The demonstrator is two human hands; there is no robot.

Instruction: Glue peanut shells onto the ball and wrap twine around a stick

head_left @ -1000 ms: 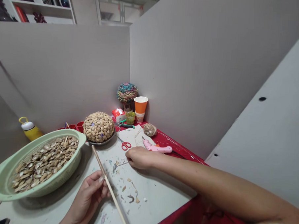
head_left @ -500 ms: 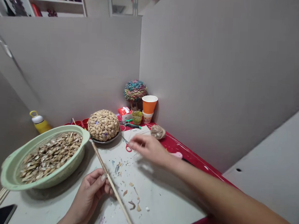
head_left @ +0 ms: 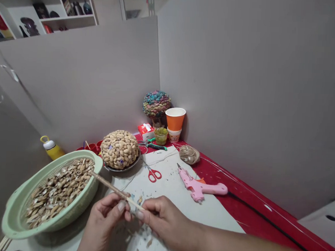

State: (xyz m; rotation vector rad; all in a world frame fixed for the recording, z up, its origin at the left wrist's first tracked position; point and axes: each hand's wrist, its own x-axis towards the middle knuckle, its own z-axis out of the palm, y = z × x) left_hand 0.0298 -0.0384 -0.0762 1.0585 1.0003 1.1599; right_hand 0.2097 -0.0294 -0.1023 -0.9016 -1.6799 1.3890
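A thin wooden stick (head_left: 106,183) slants across the front, its upper part wrapped in brown twine and its lower part bare. My left hand (head_left: 104,216) pinches it between thumb and fingers near where the wrapping stops. Close beside it, my right hand (head_left: 166,218) is closed around the bare part, hiding the stick's lower end. The wrapped tip overlaps the rim of a green basket (head_left: 99,163) full of nut shells (head_left: 60,189); whether it touches cannot be told. Red-handled scissors (head_left: 154,175) lie behind the hands. A pink glue gun (head_left: 198,186) lies to their right.
A dome covered in peanut shells (head_left: 119,149) sits on a dark dish. Behind stand a colourful shell-covered dome (head_left: 156,103), orange paper cup (head_left: 175,120), green tub (head_left: 160,136) and twine ball (head_left: 188,155). A yellow bottle (head_left: 54,150) is at left; the glue gun's cable (head_left: 269,220) runs right.
My right hand has come down from near the scissors and taken hold of the stick. The stick lies flatter, its tip further left. The view has shifted, showing the glue gun fully.
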